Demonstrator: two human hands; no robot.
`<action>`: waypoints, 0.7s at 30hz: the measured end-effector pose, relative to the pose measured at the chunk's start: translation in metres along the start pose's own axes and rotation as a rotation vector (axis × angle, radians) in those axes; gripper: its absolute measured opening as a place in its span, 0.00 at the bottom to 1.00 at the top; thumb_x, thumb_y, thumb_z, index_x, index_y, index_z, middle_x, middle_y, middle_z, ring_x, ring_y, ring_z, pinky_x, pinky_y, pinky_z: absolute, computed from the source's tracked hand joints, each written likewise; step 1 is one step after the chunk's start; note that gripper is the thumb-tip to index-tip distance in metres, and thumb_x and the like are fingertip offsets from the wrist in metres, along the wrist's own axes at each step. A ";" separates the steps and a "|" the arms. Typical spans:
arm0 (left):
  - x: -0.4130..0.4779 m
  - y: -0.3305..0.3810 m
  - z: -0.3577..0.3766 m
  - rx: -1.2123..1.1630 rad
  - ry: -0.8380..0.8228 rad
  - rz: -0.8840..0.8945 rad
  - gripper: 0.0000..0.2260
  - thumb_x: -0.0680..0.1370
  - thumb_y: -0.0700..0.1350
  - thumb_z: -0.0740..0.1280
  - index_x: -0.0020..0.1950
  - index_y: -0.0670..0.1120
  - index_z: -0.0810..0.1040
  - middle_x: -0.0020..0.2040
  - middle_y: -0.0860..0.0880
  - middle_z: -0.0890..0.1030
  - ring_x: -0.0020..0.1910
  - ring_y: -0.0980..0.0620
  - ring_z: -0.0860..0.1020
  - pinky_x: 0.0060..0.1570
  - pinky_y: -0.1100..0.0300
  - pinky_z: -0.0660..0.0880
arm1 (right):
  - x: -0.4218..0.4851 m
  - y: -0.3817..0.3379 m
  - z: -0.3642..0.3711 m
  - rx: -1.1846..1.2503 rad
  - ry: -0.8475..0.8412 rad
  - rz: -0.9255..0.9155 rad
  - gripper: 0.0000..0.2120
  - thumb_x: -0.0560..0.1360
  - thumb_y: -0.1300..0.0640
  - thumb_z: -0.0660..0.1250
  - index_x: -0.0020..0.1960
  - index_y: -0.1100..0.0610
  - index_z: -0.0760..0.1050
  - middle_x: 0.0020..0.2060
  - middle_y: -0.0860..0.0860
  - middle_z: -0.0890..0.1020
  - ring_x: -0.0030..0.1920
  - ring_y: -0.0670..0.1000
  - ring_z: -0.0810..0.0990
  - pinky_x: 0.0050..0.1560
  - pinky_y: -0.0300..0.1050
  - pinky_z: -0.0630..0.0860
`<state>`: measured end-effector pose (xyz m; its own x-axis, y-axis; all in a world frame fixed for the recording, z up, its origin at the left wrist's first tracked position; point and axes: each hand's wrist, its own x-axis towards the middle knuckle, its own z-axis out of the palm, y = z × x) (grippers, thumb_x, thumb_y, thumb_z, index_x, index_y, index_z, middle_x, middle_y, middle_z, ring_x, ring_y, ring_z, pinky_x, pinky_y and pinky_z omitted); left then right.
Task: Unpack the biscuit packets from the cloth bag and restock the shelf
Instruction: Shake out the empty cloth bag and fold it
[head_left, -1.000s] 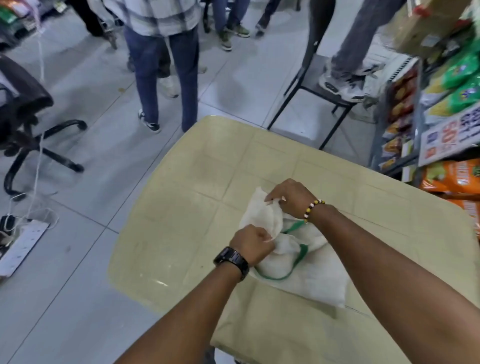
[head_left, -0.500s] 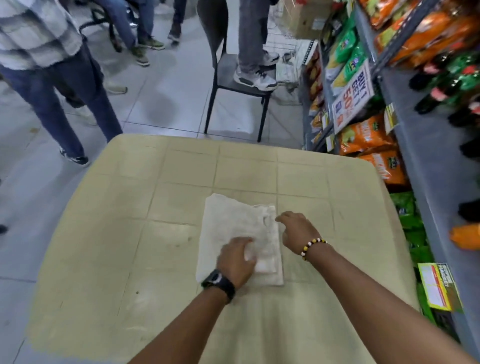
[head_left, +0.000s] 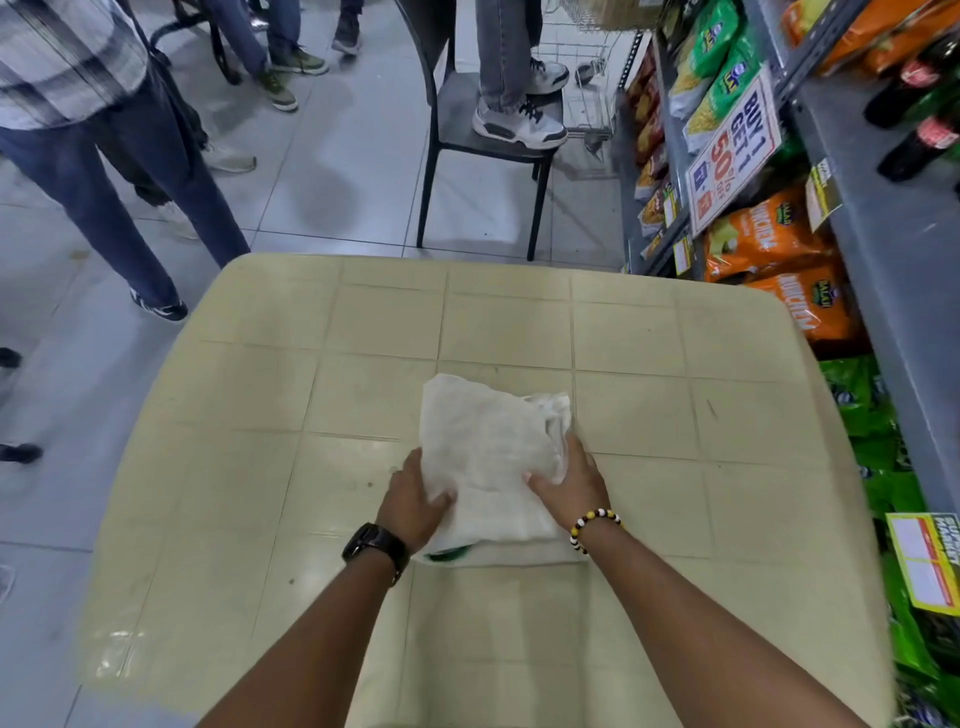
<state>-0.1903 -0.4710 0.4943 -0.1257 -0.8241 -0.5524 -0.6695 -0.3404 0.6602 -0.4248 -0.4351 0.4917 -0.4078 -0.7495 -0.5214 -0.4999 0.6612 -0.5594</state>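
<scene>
A folded white cloth bag (head_left: 488, 457) lies flat at the centre of the beige counter (head_left: 322, 395). The left hand (head_left: 413, 501) and right hand (head_left: 569, 486) grip its opposite edges, fingers curled.

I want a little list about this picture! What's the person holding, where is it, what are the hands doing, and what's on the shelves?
held thing: white cloth bag, folded flat
where: on the beige table
left hand: grips the bag's left edge
right hand: grips the bag's right edge
biscuit packets on table: none in view
shelf: at right, with orange and green snack bags and dark bottles
nearby: black chair with somebody standing on it
</scene>
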 end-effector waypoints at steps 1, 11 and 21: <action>0.004 0.002 0.002 0.048 -0.004 0.022 0.31 0.73 0.46 0.71 0.75 0.47 0.64 0.65 0.45 0.76 0.63 0.42 0.75 0.61 0.46 0.74 | 0.002 -0.003 0.003 -0.019 0.005 -0.032 0.37 0.70 0.49 0.73 0.75 0.51 0.62 0.66 0.56 0.74 0.66 0.59 0.73 0.62 0.48 0.72; 0.101 0.074 -0.026 0.193 0.177 0.311 0.32 0.74 0.37 0.63 0.78 0.52 0.62 0.64 0.40 0.73 0.54 0.40 0.77 0.48 0.57 0.72 | 0.076 -0.071 -0.025 0.132 0.300 -0.330 0.21 0.72 0.67 0.68 0.64 0.56 0.78 0.57 0.55 0.84 0.57 0.54 0.81 0.52 0.32 0.69; 0.144 0.084 -0.024 0.475 0.013 0.132 0.30 0.78 0.43 0.59 0.79 0.52 0.52 0.76 0.44 0.61 0.65 0.37 0.70 0.62 0.43 0.73 | 0.119 -0.075 -0.022 -0.240 0.039 -0.167 0.39 0.74 0.65 0.64 0.79 0.52 0.52 0.68 0.61 0.71 0.65 0.61 0.73 0.60 0.46 0.72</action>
<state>-0.2470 -0.6289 0.4818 -0.2252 -0.8529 -0.4710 -0.9086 0.0094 0.4175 -0.4530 -0.5746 0.4857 -0.3311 -0.8512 -0.4072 -0.7269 0.5052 -0.4651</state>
